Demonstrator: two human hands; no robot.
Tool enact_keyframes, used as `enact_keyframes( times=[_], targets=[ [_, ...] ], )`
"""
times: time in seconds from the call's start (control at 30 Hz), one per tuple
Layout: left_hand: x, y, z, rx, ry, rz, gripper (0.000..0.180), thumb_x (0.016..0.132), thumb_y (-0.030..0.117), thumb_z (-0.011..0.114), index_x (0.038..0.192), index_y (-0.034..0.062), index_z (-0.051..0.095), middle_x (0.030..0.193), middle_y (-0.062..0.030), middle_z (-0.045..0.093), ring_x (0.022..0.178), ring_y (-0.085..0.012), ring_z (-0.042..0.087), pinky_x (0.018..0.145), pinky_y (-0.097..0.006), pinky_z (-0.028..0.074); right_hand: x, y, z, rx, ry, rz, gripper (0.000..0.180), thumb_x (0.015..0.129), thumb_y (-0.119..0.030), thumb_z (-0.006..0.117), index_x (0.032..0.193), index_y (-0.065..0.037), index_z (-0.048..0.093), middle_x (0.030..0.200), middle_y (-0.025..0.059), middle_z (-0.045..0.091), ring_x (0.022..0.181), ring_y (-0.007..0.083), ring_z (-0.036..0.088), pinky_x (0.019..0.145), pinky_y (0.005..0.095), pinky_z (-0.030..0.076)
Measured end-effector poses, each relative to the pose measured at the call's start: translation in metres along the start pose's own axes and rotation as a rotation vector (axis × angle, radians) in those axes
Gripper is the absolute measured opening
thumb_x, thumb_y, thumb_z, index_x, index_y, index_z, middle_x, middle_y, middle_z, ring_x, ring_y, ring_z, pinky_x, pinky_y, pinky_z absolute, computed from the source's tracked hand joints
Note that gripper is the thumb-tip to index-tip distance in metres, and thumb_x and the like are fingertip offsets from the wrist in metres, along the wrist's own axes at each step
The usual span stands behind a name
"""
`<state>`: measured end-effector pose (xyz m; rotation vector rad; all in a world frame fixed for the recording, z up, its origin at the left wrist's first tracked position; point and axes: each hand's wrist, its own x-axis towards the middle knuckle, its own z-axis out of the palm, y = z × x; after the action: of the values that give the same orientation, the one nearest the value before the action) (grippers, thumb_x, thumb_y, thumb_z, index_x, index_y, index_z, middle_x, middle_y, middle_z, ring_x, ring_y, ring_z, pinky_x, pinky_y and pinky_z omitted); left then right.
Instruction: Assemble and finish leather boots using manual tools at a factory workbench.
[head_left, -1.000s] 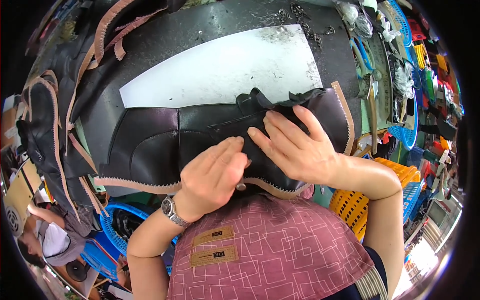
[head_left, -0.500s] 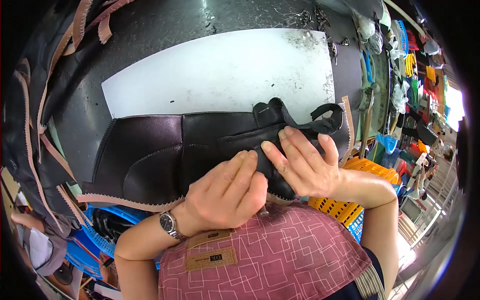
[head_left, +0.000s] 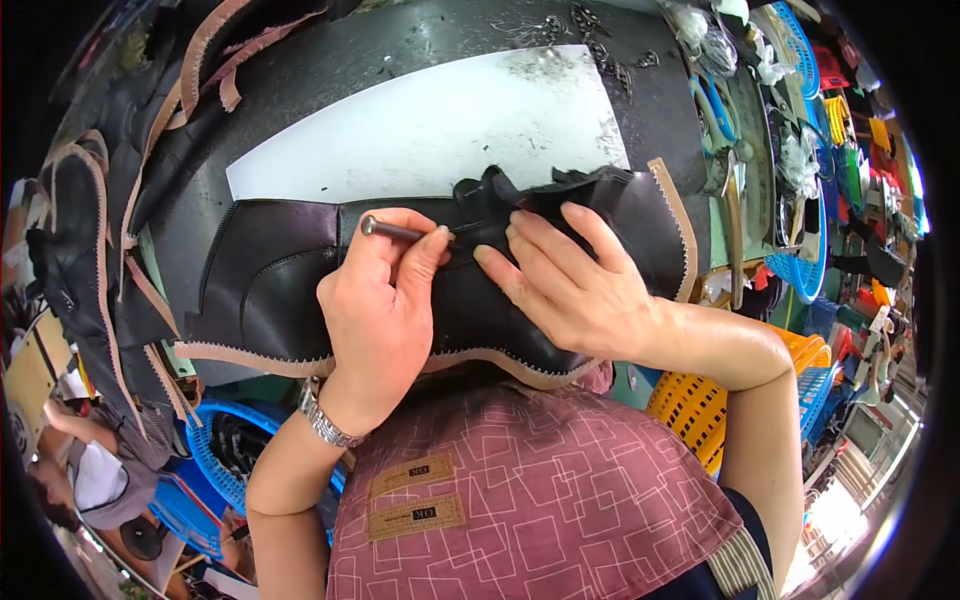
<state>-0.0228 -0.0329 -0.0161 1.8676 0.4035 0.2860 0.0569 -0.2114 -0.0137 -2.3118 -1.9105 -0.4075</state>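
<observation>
A black leather shoe upper (head_left: 400, 300), with zigzag tan edging along its near side, lies on the table in front of me. My left hand (head_left: 375, 310) grips a dark metal rod tool (head_left: 395, 231) with a flat round end. Tilted, the tool points right toward the upper's folded middle; its far tip is hidden by my fingers. My right hand (head_left: 570, 280) lies spread over the leather just right of the tool, fingertips pressing beside a raised flap (head_left: 487, 195). Ruffled black material (head_left: 585, 182) stands up beyond those fingers.
A smudged white board (head_left: 430, 130) lies beyond the upper on the dark table (head_left: 460, 25). Small metal pieces (head_left: 580, 25) sit at the far edge. Tan-edged leather pieces (head_left: 110, 230) hang at left. Below are a blue basket (head_left: 210, 450) and a yellow basket (head_left: 690, 400). Someone (head_left: 110, 480) sits lower left.
My left hand has lifted and turned, bringing the metal rod tool into view over the upper. My right hand has shifted left, its fingers spreading. The upper and board appear farther up in view.
</observation>
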Motion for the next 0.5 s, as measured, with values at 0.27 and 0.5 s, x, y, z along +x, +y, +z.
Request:
enact_keyframes(
  times=[0.27,0.5],
  targets=[
    [-0.001,0.006,0.006,0.053,0.035,0.006,0.009,0.089,0.007,0.06,0.088,-0.0017,0.057,0.07,-0.0093,0.065,0.065,-0.0133,0.065,0.059,-0.025,0.051,-0.002,0.001,0.001,0.011,0.05,-0.003,0.044,0.068,-0.012,0.057,0.111,-0.003,0.061,0.094,0.0091,0.059,0.103,0.0236,0.058,0.096,0.0438,0.037],
    [0.001,-0.001,0.007,0.397,0.05,0.343,0.009,0.083,0.003,0.065,0.085,0.0027,0.056,0.063,-0.0105,0.058,0.053,-0.024,0.059,0.048,-0.029,0.045,-0.009,0.014,-0.001,0.174,0.229,-0.024,0.034,0.072,-0.01,0.058,0.105,-0.009,0.065,0.096,0.0074,0.061,0.104,0.0227,0.057,0.097,0.0437,0.036]
  ],
)
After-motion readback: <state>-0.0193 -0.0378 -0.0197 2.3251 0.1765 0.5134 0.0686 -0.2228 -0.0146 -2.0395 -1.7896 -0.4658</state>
